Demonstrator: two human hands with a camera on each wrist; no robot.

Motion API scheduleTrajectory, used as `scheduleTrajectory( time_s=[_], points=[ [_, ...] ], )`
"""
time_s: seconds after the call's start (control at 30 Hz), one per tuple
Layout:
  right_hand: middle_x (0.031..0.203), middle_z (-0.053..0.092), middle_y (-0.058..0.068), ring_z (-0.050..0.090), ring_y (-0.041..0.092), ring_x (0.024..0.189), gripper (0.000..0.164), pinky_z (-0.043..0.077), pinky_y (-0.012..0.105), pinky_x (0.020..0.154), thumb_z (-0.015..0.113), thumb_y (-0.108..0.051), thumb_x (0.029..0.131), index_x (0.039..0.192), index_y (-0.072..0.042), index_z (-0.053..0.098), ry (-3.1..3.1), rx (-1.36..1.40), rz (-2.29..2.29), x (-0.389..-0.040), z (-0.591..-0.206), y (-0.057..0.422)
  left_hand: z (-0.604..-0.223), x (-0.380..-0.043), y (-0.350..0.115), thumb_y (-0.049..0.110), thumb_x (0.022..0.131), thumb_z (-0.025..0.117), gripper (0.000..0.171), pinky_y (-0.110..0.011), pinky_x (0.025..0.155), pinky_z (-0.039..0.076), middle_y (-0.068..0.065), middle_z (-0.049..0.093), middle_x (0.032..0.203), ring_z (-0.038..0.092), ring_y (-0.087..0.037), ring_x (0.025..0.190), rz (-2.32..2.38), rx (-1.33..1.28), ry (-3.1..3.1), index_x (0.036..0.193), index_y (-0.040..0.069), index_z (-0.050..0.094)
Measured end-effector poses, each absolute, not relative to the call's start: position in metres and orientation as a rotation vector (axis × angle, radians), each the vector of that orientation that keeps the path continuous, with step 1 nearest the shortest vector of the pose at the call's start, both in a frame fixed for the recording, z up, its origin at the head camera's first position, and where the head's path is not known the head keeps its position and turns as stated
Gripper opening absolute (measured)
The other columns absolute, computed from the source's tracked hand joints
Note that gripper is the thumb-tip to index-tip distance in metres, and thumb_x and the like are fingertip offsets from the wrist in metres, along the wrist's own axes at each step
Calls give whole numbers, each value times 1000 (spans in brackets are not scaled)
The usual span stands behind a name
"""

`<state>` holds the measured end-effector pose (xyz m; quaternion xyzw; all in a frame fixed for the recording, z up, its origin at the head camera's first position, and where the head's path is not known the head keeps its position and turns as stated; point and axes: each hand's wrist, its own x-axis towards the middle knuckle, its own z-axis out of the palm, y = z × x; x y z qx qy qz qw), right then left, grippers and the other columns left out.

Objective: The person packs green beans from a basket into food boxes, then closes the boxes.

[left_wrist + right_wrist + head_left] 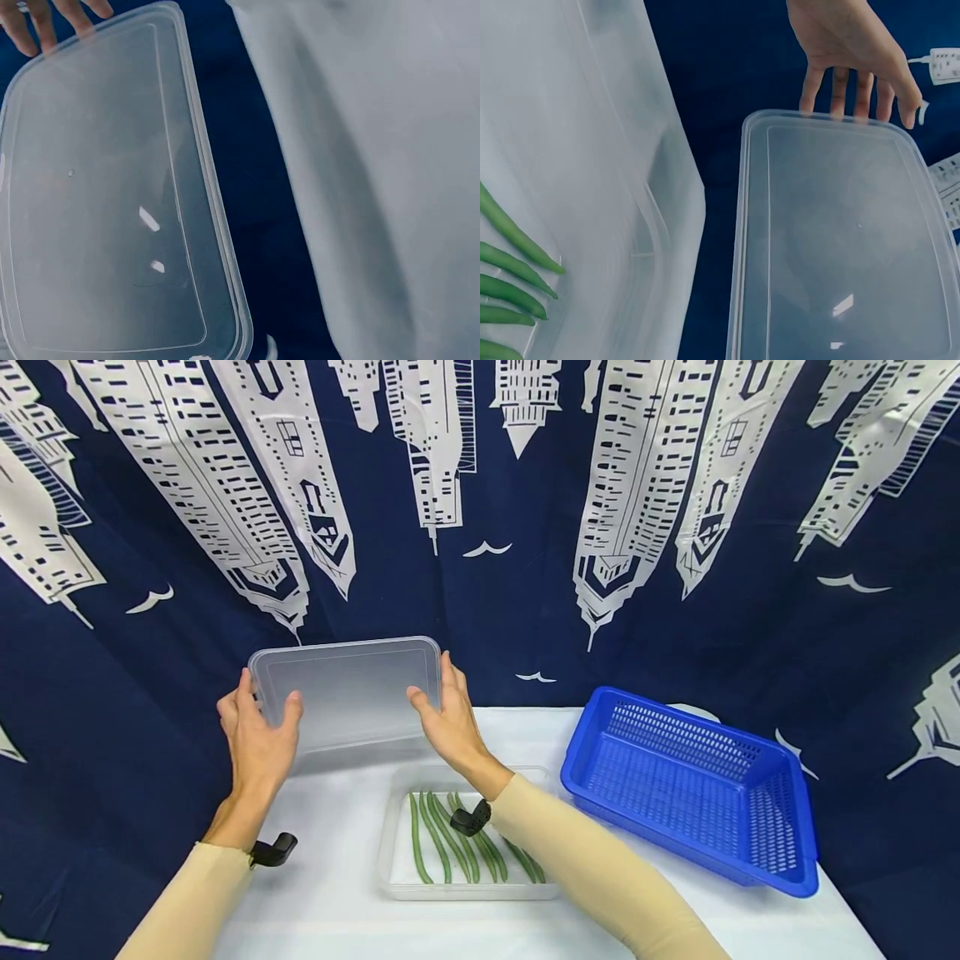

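A rectangular translucent plastic lid [352, 689] is held up, tilted, above the back of the white table. My left hand [257, 743] grips its left end, thumb on the near face and fingers at the edge behind. At the opposite end, my right hand [453, 718] holds it in the same way. The right hand's fingers show through the plastic in the left wrist view. Below and nearer me stands a clear shallow container [386, 839] with several green beans [442, 839] side by side on its white bottom; my right forearm covers part of it.
A blue perforated plastic basket [652, 802] stands at the right of the white table [322, 893], set at an angle. Behind the table hangs a dark blue cloth [480, 618] printed with white buildings.
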<state>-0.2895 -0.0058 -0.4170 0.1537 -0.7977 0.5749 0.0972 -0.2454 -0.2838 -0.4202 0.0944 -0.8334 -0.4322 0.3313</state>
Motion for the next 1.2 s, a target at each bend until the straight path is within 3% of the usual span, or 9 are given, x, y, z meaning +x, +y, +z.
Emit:
scheduleTrajectory(
  time_s=[0.2,0.53,0.6,0.7,0.77,0.83,0.97,1.1,1.2],
  points=[
    [188,38,19,57,44,164,84,48,60,137,62,-39,116,184,-3,30,-2212,428,1840,-280,-411,20,-405,-229,-265,38,113,72,87,-66,125,51,-24,43,170,54,-44,152,-1185,169,-2166,185,13,31],
    [185,45,23,55,45,167,68,46,61,138,60,-22,119,180,-6,38,-2032,463,1986,-267,-417,66,-401,-213,-237,32,112,76,78,-71,125,55,-19,52,167,60,-37,149,-1232,33,-2165,181,20,42],
    [186,43,24,50,45,170,68,43,61,140,59,-22,119,181,-4,37,-2022,454,1981,-263,-418,72,-402,-210,-233,31,112,76,76,-62,126,58,-18,54,167,63,-37,150,-1232,25,-2174,180,19,44],
    [188,38,24,39,44,176,69,36,64,143,59,-23,120,181,-3,33,-2016,438,1953,-257,-419,79,-403,-208,-227,29,113,76,71,-27,120,60,-20,58,165,69,-42,148,-1249,-4,-2166,176,12,48],
    [190,37,22,34,41,179,69,31,64,145,59,-24,121,181,-3,32,-2023,428,1922,-252,-419,82,-406,-207,-223,27,113,76,69,-7,111,54,-21,60,162,72,-48,145,-1273,-20,-2156,173,6,49],
    [191,36,19,31,35,181,70,28,62,147,59,-25,121,181,-5,31,-2039,409,1901,-246,-419,86,-408,-206,-220,27,112,77,68,0,106,49,-22,62,161,74,-52,142,-1297,-31,-2152,170,2,51],
    [191,37,14,33,28,180,68,27,56,149,61,-27,121,180,-8,34,-2070,349,1874,-235,-421,95,-414,-205,-214,32,111,80,67,-23,112,62,-20,68,159,78,-51,138,-1304,-13,-2182,166,3,55],
    [186,43,18,42,32,175,62,34,58,145,64,-25,120,174,-6,43,-2058,284,1885,-229,-426,107,-420,-201,-209,34,109,85,65,-53,116,60,-18,73,158,79,-48,137,-1308,-12,-2208,161,4,60],
    [180,51,22,51,37,170,56,39,61,142,65,-23,119,169,-3,49,-2032,219,1933,-225,-431,115,-425,-198,-206,34,107,88,64,-48,117,59,-18,76,156,79,-45,138,-1332,-17,-2219,157,3,64]
  ],
)
